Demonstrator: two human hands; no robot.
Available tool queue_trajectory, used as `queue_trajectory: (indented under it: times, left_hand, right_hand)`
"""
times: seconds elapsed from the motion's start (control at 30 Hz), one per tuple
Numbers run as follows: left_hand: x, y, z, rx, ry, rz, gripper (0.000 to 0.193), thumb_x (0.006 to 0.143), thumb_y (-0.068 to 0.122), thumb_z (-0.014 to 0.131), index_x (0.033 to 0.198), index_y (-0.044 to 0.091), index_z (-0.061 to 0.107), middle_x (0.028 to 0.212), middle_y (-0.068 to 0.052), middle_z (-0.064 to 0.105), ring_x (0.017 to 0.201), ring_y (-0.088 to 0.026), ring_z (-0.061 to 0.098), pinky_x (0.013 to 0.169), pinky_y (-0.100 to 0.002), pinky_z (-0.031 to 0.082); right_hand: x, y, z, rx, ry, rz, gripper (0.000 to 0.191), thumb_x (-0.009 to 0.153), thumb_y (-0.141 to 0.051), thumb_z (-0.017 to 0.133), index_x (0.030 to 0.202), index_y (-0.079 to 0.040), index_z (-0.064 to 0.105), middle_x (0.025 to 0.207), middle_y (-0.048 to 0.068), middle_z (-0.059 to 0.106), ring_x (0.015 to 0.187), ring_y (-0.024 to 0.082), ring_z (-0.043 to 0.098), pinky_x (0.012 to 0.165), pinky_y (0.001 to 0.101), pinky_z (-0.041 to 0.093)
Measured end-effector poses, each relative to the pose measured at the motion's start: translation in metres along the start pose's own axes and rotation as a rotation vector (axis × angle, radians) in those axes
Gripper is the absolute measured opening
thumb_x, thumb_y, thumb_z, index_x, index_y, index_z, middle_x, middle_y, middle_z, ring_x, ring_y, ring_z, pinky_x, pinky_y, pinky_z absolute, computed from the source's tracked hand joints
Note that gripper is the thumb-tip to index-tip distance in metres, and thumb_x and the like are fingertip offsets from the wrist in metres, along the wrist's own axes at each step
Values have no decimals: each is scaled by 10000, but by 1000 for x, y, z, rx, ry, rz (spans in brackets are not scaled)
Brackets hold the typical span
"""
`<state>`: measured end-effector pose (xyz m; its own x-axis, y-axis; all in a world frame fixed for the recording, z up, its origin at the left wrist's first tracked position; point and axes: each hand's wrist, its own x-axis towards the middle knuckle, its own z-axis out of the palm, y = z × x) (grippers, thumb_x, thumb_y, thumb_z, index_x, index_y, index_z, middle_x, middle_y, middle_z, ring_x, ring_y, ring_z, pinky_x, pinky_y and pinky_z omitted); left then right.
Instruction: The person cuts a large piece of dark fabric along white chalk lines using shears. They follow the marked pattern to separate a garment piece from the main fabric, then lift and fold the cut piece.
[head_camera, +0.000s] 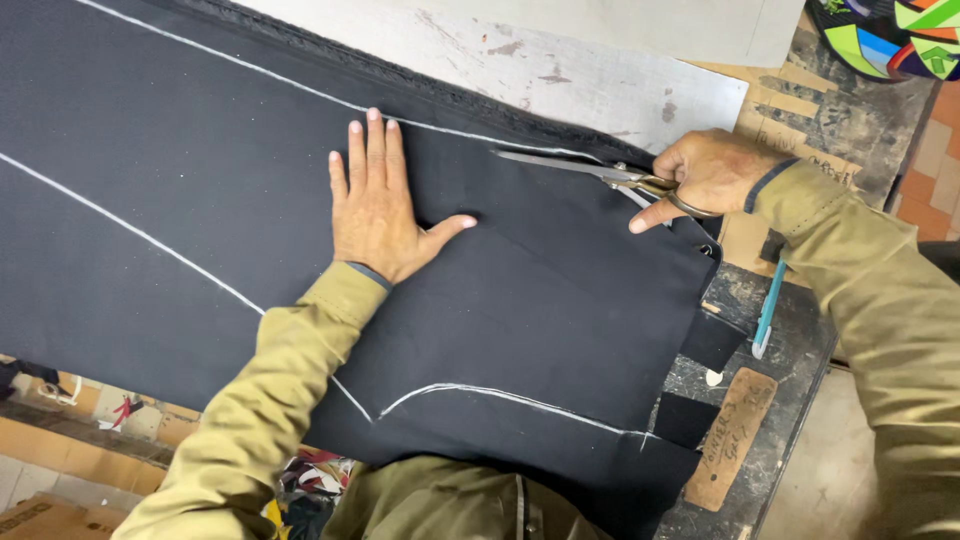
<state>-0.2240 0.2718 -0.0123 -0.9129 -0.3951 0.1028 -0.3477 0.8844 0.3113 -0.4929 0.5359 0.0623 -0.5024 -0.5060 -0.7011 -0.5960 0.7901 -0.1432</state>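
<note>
Pressing my flat, released left hand (378, 205) on black cloth (200, 200), I see my right hand (708, 172) grasping scissors (590, 170) at the chalk line (330, 98).

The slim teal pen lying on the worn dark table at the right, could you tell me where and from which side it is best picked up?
Pinch the slim teal pen around the middle of its barrel, coming from above. It lies flat on the worn dark table, near the black fabric's edge, and its long sides are open, below the right hand holding the scissors.

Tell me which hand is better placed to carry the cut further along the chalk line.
Probably the right hand: it holds the scissors, blades open on the chalk line. The left hand lies flat on the black fabric.
</note>
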Motion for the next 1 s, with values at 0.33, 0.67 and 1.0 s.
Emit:
queue_trajectory:
  times: [0.33,0.67,1.0]
  left_hand:
    - [4,-22,7,49,-100,-17,1425,703,965,538,1585,-99,188,1673,-265,138,1552,-423,78,1217,-651,61]
    - [5,-19,1,57,-131,-27,1409,713,946,567,1577,-96,176,1672,-259,116,1547,-413,62,1214,-644,48]
    - [6,-17,-3,40,-148,-47,1418,680,950,569,1578,-67,159,1669,-240,116,1550,-393,46,1221,-628,34]
  right_hand:
    - [21,-8,3,-36,51,-89,623,590,-567,943,634,-24,641,559,70,525,580,225,541,566,433,454]
    - [22,-5,0,-62,75,-113,591,611,-514,942,598,-38,592,517,63,477,533,216,505,535,428,447]
    - [17,-22,0,33,26,-47,558,607,-513,948,627,-42,650,552,31,511,579,204,527,568,411,431]
